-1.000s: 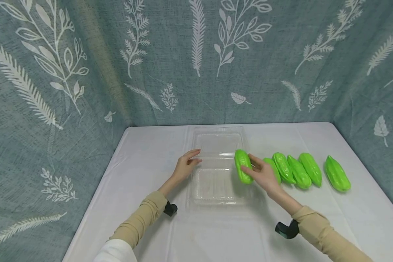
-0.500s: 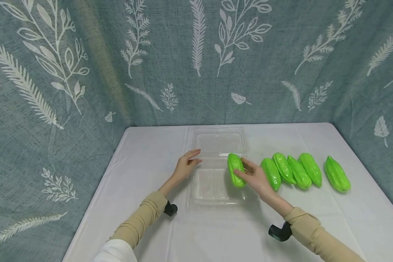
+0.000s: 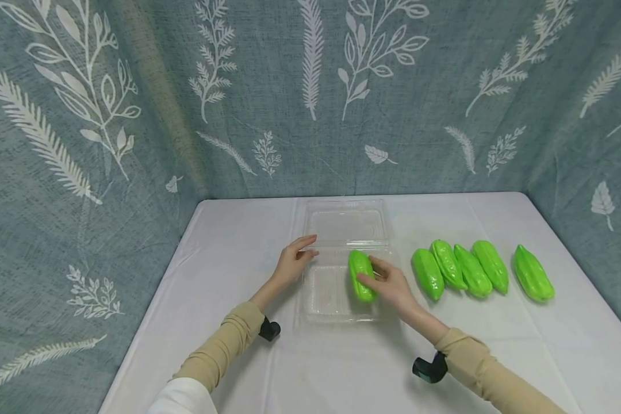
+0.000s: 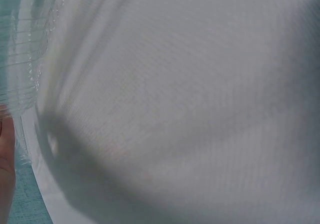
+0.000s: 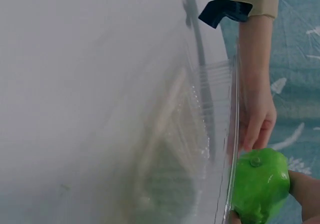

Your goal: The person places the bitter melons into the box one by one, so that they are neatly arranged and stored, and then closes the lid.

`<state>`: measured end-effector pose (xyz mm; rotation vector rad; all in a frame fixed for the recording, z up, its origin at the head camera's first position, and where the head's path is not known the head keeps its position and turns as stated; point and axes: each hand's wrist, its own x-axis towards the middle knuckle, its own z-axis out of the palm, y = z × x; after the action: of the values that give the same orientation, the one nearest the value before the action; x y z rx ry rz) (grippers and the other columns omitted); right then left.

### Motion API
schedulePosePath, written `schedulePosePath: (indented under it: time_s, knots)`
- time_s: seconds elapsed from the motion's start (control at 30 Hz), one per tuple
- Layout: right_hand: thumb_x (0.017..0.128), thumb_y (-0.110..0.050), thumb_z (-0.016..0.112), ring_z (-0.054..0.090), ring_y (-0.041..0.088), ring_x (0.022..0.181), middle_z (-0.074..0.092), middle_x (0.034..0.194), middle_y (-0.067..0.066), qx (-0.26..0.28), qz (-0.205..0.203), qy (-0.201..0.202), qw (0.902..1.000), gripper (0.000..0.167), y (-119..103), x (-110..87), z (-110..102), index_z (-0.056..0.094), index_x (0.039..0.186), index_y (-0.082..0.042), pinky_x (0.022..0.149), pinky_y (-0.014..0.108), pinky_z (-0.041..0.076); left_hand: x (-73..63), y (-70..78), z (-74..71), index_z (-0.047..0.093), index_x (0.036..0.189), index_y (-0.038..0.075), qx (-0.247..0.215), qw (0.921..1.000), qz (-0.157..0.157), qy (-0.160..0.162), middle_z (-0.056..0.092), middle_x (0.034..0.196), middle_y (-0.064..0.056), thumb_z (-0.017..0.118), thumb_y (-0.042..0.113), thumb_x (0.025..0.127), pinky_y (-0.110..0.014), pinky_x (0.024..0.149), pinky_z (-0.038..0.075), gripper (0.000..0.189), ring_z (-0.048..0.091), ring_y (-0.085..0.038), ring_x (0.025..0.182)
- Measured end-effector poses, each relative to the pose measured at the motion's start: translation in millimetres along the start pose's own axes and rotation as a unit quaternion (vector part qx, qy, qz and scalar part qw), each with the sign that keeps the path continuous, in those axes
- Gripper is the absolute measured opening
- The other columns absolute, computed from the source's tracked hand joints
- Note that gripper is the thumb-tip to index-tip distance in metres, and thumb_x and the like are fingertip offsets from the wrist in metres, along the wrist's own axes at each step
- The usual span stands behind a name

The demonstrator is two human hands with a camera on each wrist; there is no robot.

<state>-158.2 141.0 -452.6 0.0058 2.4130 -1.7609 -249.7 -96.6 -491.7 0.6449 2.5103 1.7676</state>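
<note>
My right hand (image 3: 388, 284) grips a glossy green, ridged, elongated toy vegetable (image 3: 359, 270) between thumb and fingers. It is over the right half of the base of a clear plastic clamshell box (image 3: 321, 316), whose lid (image 3: 347, 224) is folded back behind it. In the right wrist view, the blunt end of the green toy vegetable (image 5: 260, 184) shows beyond the box rim. My left hand (image 3: 290, 264) is at the left edge of the box by the hinge, fingers extended and thumb apart. Part of that hand (image 4: 6, 169) appears beside the box wall in the left wrist view.
Several similar green toy vegetables lie to the right, the nearest (image 3: 427, 275) just beyond the box and one (image 3: 533, 275) apart near the right table edge. A white cloth (image 3: 336, 374) covers the table. A blue-green leaf-patterned curtain (image 3: 279, 103) hangs behind and at both sides.
My right hand has carried the green toy vegetable leftward and a little nearer over the box base, uncovering the nearest of the row. My left hand has stayed in place.
</note>
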Motion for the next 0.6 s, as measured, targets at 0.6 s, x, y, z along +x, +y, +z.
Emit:
schedulePosePath:
  time_s: [0.6]
  knots:
    - [0.087, -0.015, 0.067, 0.049, 0.042, 0.125, 0.045, 0.138, 0.032, 0.028, 0.008, 0.019, 0.9994, 0.065, 3, 16.9, 37, 0.038, 0.138, 0.012, 0.103, 0.043, 0.048, 4.8, -16.3, -4.5, 0.052, 0.131, -0.007, -0.021, 0.9975, 0.067, -0.001, 0.051, 0.136, -0.019, 0.052, 0.006, 0.096, -0.025, 0.085, 0.059, 0.037, 0.069, -0.025, 0.097]
